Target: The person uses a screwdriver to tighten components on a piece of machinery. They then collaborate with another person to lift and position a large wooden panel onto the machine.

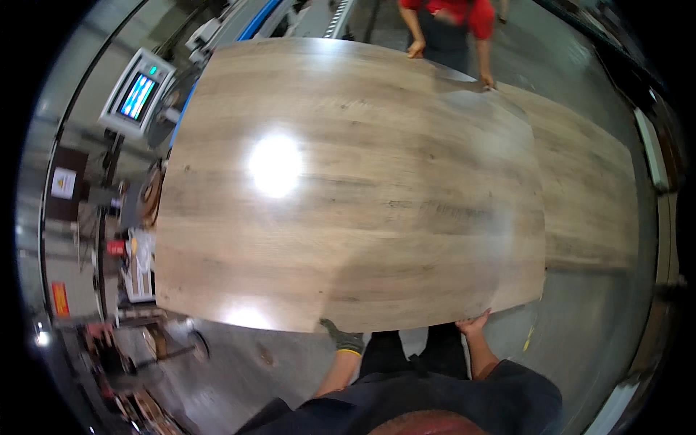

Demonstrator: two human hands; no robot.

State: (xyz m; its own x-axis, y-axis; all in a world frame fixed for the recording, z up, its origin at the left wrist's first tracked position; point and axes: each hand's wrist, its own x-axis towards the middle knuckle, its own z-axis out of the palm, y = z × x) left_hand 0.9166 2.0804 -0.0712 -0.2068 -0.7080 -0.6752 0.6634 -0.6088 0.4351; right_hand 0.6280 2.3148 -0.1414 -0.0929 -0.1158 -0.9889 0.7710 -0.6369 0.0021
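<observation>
A large wood-grain panel (348,210) spreads out in front of me, its glossy top reflecting a bright lamp. At its near edge, left of the middle, my left hand (343,338) in a dark glove with a yellow cuff grips the board, the thumb near the top edge. My bare right hand (474,323) grips the same edge further right. Most of the fingers of both hands are hidden under the panel. Across from me, a person in a red shirt and dark apron (446,36) has both hands at the far right edge.
Another wood-grain panel (591,188) lies to the right, partly covered by the first. A control screen (138,96) stands at the far left beside a machine with a blue rail (259,19). A cart-like frame with a wheel (197,346) is at the lower left.
</observation>
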